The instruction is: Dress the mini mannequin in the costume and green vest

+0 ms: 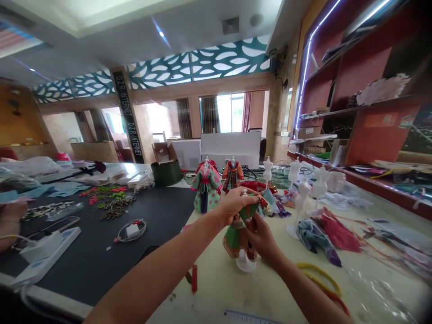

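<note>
A small mannequin on a white round base [245, 263] stands on the pale table, dressed in a green and orange doll garment [232, 240]. My left hand [236, 203] comes in from the left and pinches the green cloth at the mannequin's upper part. Lower down on the right, my right hand [261, 234] has its fingers bent against the garment's side; its fingertips are partly hidden behind the cloth. Just behind stand a green and pink dressed mannequin [205, 186] and an orange dressed one [232, 175].
Bare white mannequins [302, 202] and crumpled cloths [340, 229] lie to the right, with yellow-handled scissors [319, 276] nearer. A ruler [249, 317] is at the front edge. Leftward are a coiled cable [131, 230], a power strip [50, 256] and another person's hand [13, 216].
</note>
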`<state>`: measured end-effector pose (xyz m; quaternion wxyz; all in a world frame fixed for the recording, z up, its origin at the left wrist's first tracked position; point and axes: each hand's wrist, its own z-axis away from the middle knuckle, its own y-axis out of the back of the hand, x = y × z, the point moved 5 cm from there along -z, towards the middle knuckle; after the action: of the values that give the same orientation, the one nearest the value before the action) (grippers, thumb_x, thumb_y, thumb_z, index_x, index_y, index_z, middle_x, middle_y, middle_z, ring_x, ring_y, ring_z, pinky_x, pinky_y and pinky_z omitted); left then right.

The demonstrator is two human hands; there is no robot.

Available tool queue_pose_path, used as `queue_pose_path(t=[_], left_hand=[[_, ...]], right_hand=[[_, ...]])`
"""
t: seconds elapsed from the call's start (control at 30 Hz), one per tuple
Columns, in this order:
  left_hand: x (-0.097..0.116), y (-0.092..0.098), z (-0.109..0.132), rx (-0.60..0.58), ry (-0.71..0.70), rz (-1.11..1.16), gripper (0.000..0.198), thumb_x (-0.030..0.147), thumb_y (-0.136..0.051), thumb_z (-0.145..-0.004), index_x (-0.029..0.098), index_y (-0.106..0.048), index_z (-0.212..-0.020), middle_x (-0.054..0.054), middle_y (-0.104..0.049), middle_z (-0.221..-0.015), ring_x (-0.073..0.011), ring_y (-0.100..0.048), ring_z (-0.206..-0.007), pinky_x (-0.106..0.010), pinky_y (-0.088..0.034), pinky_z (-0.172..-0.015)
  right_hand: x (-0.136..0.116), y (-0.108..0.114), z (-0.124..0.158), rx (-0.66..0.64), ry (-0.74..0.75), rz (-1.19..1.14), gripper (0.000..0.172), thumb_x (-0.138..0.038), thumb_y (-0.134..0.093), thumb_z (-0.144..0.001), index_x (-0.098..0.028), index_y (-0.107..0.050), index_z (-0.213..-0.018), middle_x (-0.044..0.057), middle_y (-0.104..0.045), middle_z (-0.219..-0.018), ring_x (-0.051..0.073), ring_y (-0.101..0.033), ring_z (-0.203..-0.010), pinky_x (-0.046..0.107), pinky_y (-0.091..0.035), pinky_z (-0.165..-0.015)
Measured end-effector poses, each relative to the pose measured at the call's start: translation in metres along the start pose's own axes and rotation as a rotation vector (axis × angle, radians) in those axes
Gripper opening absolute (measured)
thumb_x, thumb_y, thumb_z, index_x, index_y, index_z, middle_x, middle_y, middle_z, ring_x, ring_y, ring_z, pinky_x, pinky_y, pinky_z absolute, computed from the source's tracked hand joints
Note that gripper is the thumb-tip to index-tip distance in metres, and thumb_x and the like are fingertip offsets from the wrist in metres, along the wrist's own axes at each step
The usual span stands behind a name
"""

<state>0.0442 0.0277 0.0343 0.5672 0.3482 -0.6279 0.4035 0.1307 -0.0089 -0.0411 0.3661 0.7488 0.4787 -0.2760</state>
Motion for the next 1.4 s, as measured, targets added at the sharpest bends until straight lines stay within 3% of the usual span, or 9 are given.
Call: queue_pose_path(t=[0.1, 0.17, 0.23, 0.33, 0.4, 0.47, 0.8, 1.2, 1.4], left_hand=[[0.009, 0.011, 0.012, -0.093, -0.122, -0.117, 0.052, 0.026, -0.081, -0.058, 0.016, -0.059, -0.104, -0.007, -0.064, -0.093, -0.0158, -0.063, -0.077, -0.028, -0.052, -0.068], [0.011, 0.023, 0.020, -0.055, -0.267, -0.258, 0.055, 0.029, -0.077, -0.064, 0.017, -0.055, -0.113, -0.011, -0.060, -0.110, -0.0201, -0.060, -0.098, -0.032, -0.049, -0.083], [0.009, 0.038, 0.032, 0.106, -0.454, -0.451, 0.049, 0.030, -0.072, -0.069, 0.016, -0.054, -0.113, -0.012, -0.059, -0.112, -0.0229, -0.056, -0.106, -0.038, -0.045, -0.090], [0.004, 0.046, 0.066, 0.425, -0.919, -0.813, 0.029, 0.024, -0.065, -0.074, 0.015, -0.057, -0.100, -0.011, -0.060, -0.105, -0.0236, -0.053, -0.105, -0.043, -0.040, -0.095], [-0.006, 0.038, 0.084, 0.452, -1.144, -1.026, 0.022, 0.022, -0.064, -0.075, 0.016, -0.058, -0.096, -0.009, -0.061, -0.099, -0.0233, -0.054, -0.100, -0.044, -0.040, -0.094], [-0.014, 0.030, 0.095, 0.457, -1.260, -1.162, 0.019, 0.019, -0.063, -0.077, 0.017, -0.059, -0.095, -0.009, -0.062, -0.096, -0.0228, -0.054, -0.096, -0.045, -0.039, -0.093], [-0.016, 0.029, 0.103, 0.501, -1.342, -1.246, 0.016, 0.007, -0.055, -0.078, 0.018, -0.061, -0.087, -0.006, -0.062, -0.089, -0.0189, -0.054, -0.088, -0.043, -0.039, -0.093], [-0.023, 0.041, 0.099, 0.469, -1.310, -1.234, 0.015, 0.009, -0.055, -0.079, 0.020, -0.059, -0.089, -0.006, -0.060, -0.095, -0.0208, -0.053, -0.095, -0.043, -0.040, -0.093], [-0.026, 0.046, 0.101, 0.510, -1.238, -1.030, 0.029, 0.008, -0.057, -0.077, 0.019, -0.053, -0.104, -0.010, -0.058, -0.107, -0.0233, -0.053, -0.103, -0.043, -0.042, -0.092]], right_hand=[[-0.002, 0.000, 0.001, 0.021, 0.002, -0.001, 0.024, -0.027, -0.056, -0.075, -0.015, -0.054, -0.096, 0.004, -0.064, -0.082, 0.020, -0.059, -0.075, 0.031, -0.048, -0.067], [-0.004, 0.001, 0.003, 0.025, 0.004, 0.004, 0.028, -0.027, -0.057, -0.075, -0.015, -0.054, -0.101, 0.007, -0.066, -0.091, 0.022, -0.060, -0.082, 0.034, -0.049, -0.073], [-0.007, 0.001, 0.006, 0.022, 0.003, 0.020, 0.030, -0.028, -0.057, -0.076, -0.016, -0.054, -0.103, 0.007, -0.066, -0.092, 0.022, -0.061, -0.083, 0.034, -0.049, -0.073], [-0.007, -0.002, 0.011, 0.030, -0.008, 0.075, 0.026, -0.029, -0.056, -0.076, -0.017, -0.054, -0.099, 0.006, -0.065, -0.086, 0.021, -0.060, -0.077, 0.032, -0.049, -0.066], [-0.007, -0.006, 0.014, 0.049, -0.012, 0.122, 0.020, -0.030, -0.055, -0.076, -0.017, -0.053, -0.093, 0.005, -0.063, -0.080, 0.020, -0.058, -0.070, 0.031, -0.047, -0.061], [-0.007, -0.009, 0.016, 0.069, -0.005, 0.159, 0.016, -0.029, -0.052, -0.076, -0.019, -0.051, -0.088, 0.003, -0.059, -0.076, 0.018, -0.054, -0.064, 0.031, -0.045, -0.058], [-0.020, -0.011, 0.021, 0.104, 0.044, 0.249, 0.016, -0.035, -0.051, -0.077, -0.021, -0.045, -0.083, 0.004, -0.057, -0.076, 0.019, -0.052, -0.064, 0.032, -0.044, -0.058], [-0.009, -0.013, 0.022, 0.105, 0.057, 0.223, 0.017, -0.037, -0.056, -0.076, -0.023, -0.051, -0.084, 0.000, -0.058, -0.068, 0.019, -0.055, -0.059, 0.029, -0.043, -0.053], [-0.009, -0.012, 0.025, 0.078, 0.028, 0.166, 0.015, -0.033, -0.057, -0.077, -0.022, -0.055, -0.087, 0.002, -0.063, -0.071, 0.021, -0.059, -0.064, 0.029, -0.045, -0.056]])
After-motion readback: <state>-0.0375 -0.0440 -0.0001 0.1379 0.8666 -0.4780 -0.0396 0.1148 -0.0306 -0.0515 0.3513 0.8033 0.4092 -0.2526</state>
